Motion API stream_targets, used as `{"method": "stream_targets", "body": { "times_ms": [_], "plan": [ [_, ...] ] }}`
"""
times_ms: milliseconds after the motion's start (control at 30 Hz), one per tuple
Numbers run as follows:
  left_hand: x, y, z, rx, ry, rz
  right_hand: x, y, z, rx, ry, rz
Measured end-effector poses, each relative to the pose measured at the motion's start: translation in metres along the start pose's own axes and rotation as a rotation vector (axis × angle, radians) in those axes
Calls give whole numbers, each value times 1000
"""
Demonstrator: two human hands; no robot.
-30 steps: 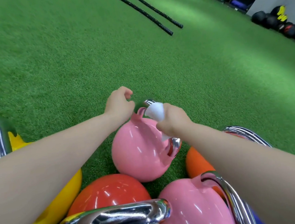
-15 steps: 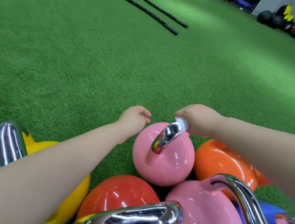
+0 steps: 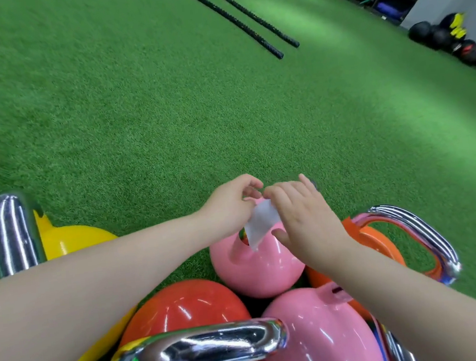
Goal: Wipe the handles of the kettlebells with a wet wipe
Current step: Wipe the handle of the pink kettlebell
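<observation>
Two hands over the far pink kettlebell (image 3: 256, 270), left hand (image 3: 229, 208) and right hand (image 3: 303, 217) both pinching the wet wipe (image 3: 260, 226), wide open turf (image 3: 134, 118) beyond, red kettlebell (image 3: 183, 314), yellow kettlebell (image 3: 68, 241), orange kettlebell (image 3: 383, 241) and near pink kettlebell (image 3: 316, 334) crowding close, battle ropes (image 3: 242, 16) well apart.

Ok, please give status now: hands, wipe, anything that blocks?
Left hand and right hand both pinch the wet wipe, above the far pink kettlebell. Its handle is hidden. Nothing blocks.
</observation>
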State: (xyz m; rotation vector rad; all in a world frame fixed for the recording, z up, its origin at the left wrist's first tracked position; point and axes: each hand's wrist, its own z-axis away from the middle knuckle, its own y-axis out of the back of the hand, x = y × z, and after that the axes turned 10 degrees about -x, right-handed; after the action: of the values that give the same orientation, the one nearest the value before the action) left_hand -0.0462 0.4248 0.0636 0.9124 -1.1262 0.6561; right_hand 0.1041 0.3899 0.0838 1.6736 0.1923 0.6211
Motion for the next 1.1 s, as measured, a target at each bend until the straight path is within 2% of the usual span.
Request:
{"method": "stream_targets", "body": {
  "times_ms": [133,233,367,433,500,600,633,733,800,933,1100],
  "plan": [
    [3,-3,5,-33,-101,-240,-14,5,17,50,-200,-257],
    [6,-6,2,10,-210,-543,-35,7,20,-56,-497,-670],
    [15,-12,-7,-119,-388,-614,-51,16,8,-38,-733,-1077],
    [19,-12,-15,-156,-364,-698,-50,19,1,-57,-783,-1155],
    [26,-12,-24,-182,-253,-749,-45,21,-5,-76,-794,-1220],
    [36,-11,-32,-273,-96,-705,-35,19,-13,-110,-820,-1400],
    [35,-10,-33,-285,-74,-674,-34,17,-15,-92,-864,-1465],
    [23,-8,-28,-265,-122,-629,-37,6,-15,101,-1065,-1632],
    [9,-6,-18,-233,-136,-574,-41,-4,-10,176,-1097,-1778],
    [-15,0,6,-212,-147,-399,-56,-14,2,89,-999,-1742],
    [-35,3,6,-214,-111,-410,-65,-24,8,-40,-886,-1583]
  ]
}}
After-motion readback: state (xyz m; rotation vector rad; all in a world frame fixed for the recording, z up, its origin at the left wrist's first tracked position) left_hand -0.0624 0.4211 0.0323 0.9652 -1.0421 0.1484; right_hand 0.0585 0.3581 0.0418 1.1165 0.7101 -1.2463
